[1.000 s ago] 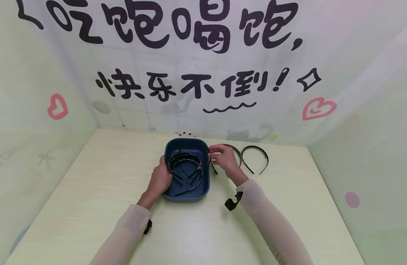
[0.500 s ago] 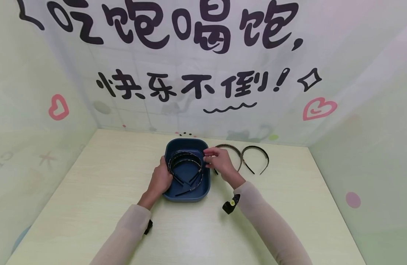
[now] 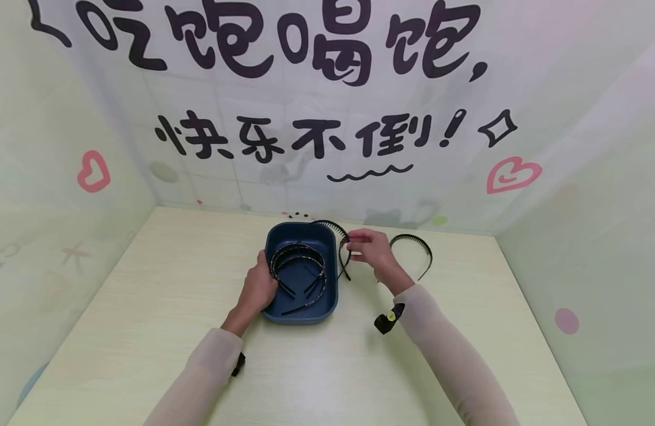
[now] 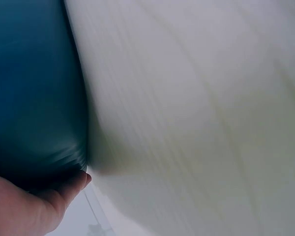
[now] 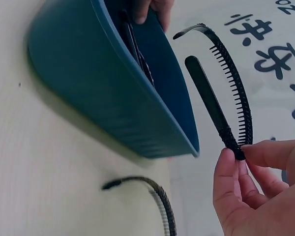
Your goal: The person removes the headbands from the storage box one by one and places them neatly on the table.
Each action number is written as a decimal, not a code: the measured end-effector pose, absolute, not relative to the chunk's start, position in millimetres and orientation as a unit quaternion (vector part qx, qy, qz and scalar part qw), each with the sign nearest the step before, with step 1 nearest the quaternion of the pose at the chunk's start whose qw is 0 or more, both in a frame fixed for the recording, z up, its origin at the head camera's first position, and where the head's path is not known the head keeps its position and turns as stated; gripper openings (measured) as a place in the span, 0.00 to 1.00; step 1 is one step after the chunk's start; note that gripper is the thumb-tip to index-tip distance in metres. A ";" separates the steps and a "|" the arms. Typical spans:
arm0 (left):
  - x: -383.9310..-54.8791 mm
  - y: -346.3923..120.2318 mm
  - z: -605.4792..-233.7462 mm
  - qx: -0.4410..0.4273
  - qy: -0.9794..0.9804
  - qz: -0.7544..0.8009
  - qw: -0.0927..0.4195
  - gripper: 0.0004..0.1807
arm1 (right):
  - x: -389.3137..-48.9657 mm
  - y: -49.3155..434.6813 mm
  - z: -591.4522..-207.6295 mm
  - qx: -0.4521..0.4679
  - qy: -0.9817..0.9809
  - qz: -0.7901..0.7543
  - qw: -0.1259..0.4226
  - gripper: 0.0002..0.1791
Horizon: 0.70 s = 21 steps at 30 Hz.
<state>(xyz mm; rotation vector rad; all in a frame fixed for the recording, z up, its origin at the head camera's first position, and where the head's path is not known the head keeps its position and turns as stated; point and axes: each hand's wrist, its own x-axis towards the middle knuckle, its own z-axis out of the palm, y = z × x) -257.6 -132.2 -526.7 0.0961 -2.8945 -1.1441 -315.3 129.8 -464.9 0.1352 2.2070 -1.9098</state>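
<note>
My left hand [image 3: 259,285] grips the left side of a deep blue plastic bin [image 3: 300,319], thumb on its rim. Several slim headbands [image 3: 297,251], some patterned, lie overlapping inside the bin. In the right wrist view, my right hand [image 5: 265,191] pinches a black toothed headband [image 5: 240,93] near one end between thumb and fingers. That headband stands at the bin's right rim in the head view, its arc reaching over the far right corner. Behind the right hand, a brownish toothed headband [image 5: 164,201] lies on the table, partly hidden in the head view.
Another black toothed headband [image 3: 425,248] lies on the pale wood-look table [image 3: 316,378], to the right of my right hand. Printed wall panels [image 3: 284,195] enclose the table at the back and both sides. A dark wrist camera [image 3: 389,319] sits below the right wrist.
My right hand reached slightly further over the bin's right rim, then drew back to the right. The black headband now shows plainly in its fingers. The left hand and bin have stayed put.
</note>
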 end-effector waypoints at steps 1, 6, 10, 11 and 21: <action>-257.8 -132.1 -526.8 0.031 -0.929 -0.368 0.014 0.36 | -316.6 134.5 -464.5 0.049 0.751 -0.649 0.108 0.17; -258.0 -131.7 -525.9 0.030 -0.930 -0.367 0.018 0.36 | -322.9 158.8 -462.2 0.056 0.757 -0.643 0.098 0.18; -257.7 -131.3 -525.7 0.030 -0.930 -0.365 0.017 0.36 | -325.0 178.4 -459.0 0.064 0.765 -0.634 0.094 0.19; -257.7 -131.4 -526.0 0.031 -0.930 -0.365 0.016 0.36 | -325.5 183.1 -458.6 0.067 0.767 -0.632 0.091 0.19; -257.2 -130.5 -525.4 0.037 -0.931 -0.362 0.010 0.36 | -330.3 225.2 -463.9 0.106 0.778 -0.616 0.065 0.20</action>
